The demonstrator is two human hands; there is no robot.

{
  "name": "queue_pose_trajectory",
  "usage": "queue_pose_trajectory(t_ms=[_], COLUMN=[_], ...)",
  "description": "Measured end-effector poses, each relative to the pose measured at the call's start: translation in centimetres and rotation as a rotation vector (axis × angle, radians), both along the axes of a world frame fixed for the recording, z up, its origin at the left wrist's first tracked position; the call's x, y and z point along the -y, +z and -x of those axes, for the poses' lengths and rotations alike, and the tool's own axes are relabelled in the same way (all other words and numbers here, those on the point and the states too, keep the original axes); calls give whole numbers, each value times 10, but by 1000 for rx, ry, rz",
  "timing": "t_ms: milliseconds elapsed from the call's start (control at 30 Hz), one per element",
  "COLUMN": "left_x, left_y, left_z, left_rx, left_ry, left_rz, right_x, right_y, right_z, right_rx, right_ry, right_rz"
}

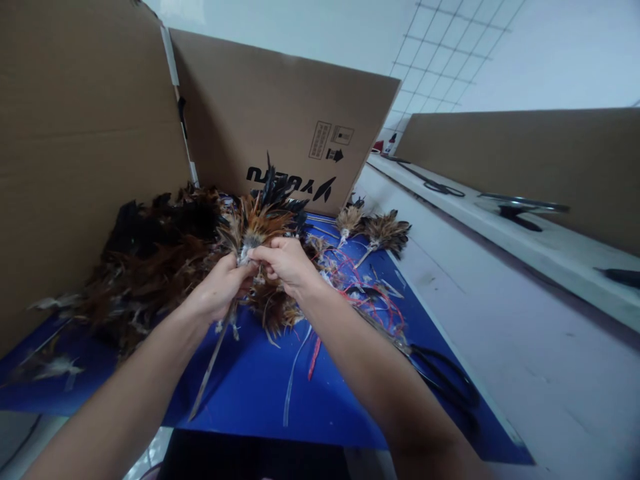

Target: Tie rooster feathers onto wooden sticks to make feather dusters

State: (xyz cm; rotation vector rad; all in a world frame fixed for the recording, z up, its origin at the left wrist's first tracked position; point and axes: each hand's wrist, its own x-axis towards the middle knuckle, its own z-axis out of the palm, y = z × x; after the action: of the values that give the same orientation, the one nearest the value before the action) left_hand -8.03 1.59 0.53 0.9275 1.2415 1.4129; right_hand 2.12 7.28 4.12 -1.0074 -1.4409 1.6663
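My left hand (223,287) and my right hand (285,263) meet over a blue mat (260,393), both closed on one bunch of brown and black feathers (257,223) that fans upward from my fingers. A thin stem hangs down from the left fist toward the mat. A large heap of loose dark feathers (150,260) lies just left of my hands. Two small tied feather bundles (375,230) lie on the mat behind my right hand. Red and white strings (373,300) lie tangled by my right wrist.
Black scissors (445,380) lie on the mat's right edge by my right forearm. Cardboard walls (280,120) stand behind and to the left. A white bench (500,313) runs right, with more scissors (443,188) on a raised ledge before another cardboard panel (540,160).
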Motion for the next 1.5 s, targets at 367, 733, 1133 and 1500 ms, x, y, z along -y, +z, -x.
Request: queue_pose_trajectory(t_ms=[367,733,1133,1500], left_x=[3,2,3,3], left_y=[7,2,5,11], left_z=[6,8,5,-19], left_rx=[97,178,170,26], left_ry=[-82,-22,-13,-29], left_rz=[25,-6,-25,35], right_x=[-2,-6,3,-5], right_y=[-5,-6,-31,-18], right_z=[0,-3,-25,-8], right_rx=[68,33,-14,-187], right_ry=[18,74,-8,80], right_rz=[-29,24,-121,-36])
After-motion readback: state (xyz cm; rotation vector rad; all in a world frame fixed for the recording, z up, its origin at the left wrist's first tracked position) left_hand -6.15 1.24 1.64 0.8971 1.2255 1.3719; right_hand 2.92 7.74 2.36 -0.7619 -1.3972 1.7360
